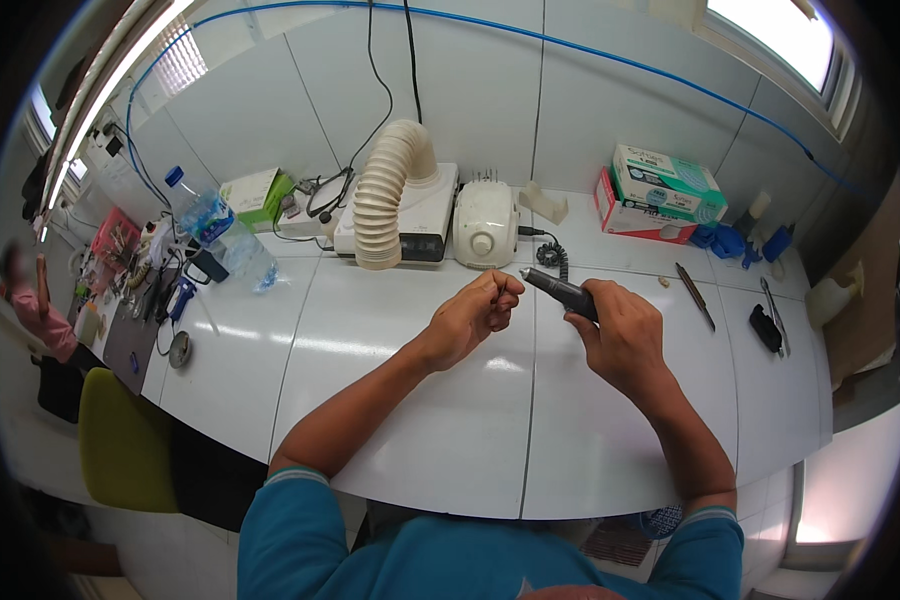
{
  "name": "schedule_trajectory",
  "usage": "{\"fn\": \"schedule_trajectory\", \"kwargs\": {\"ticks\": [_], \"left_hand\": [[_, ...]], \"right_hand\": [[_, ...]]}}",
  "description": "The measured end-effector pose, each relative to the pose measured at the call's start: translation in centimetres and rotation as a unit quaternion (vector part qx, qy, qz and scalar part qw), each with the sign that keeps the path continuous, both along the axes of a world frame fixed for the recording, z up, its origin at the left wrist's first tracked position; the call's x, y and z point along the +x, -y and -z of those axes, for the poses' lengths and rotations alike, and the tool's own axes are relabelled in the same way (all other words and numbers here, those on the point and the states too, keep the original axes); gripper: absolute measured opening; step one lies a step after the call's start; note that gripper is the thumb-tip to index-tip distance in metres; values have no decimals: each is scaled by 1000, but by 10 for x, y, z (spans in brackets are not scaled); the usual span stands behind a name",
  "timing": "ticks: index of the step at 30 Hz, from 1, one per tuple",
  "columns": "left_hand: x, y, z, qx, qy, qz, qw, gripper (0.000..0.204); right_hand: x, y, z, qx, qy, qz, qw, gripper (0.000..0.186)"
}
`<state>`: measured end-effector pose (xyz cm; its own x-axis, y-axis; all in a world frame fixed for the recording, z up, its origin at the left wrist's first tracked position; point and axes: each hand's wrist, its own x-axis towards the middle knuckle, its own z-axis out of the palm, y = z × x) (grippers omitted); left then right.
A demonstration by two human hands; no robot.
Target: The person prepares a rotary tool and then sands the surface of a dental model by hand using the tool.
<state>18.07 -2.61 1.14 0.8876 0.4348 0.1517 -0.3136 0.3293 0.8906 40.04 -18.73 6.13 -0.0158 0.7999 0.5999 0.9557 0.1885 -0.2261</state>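
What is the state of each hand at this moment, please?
Left hand: closed; whether it holds something small cannot be told.
Right hand: closed, holding the black handpiece.

The dark handpiece (565, 293) had a smooth, dull body that looked like plastic, with a bright metal tip (526, 274), and the white surface (420, 420) was so glossy that it threw back streaks of light. The cream hose (378, 200) looked like matt, ribbed plastic, the rounded control unit (483, 222) like hard, shiny plastic, the bottle (238, 246) like thin, clear plastic, and the stacked boxes (665, 180) like smooth printed cardboard. The teal shirt (450, 560) was matt cloth, while the slim silver tool (773, 306) gleamed like metal.
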Motion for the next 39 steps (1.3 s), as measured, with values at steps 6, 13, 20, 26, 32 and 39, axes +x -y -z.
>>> {"fn": "schedule_trajectory", "kwargs": {"ticks": [6,13,20,26,32,39], "left_hand": [[-1,-7,41,-100,27,-88,991,14],[-6,0,46,-102,24,-155,982,10],[-8,-1,48,-68,-2,-149,987,13],[-7,2,45,-55,-14,-138,989,13],[-7,3,43,-55,-24,-138,989,13],[-7,1,46,-66,-24,-137,988,12]], "right_hand": [[-2,-7,53,25,76,20,997,32],[3,-9,53,1,21,37,999,41],[5,-11,60,-12,-9,33,999,37],[1,-8,58,-27,2,14,1000,38],[1,-7,56,-24,4,2,1000,37],[1,-7,56,-27,1,3,1000,38]]}}
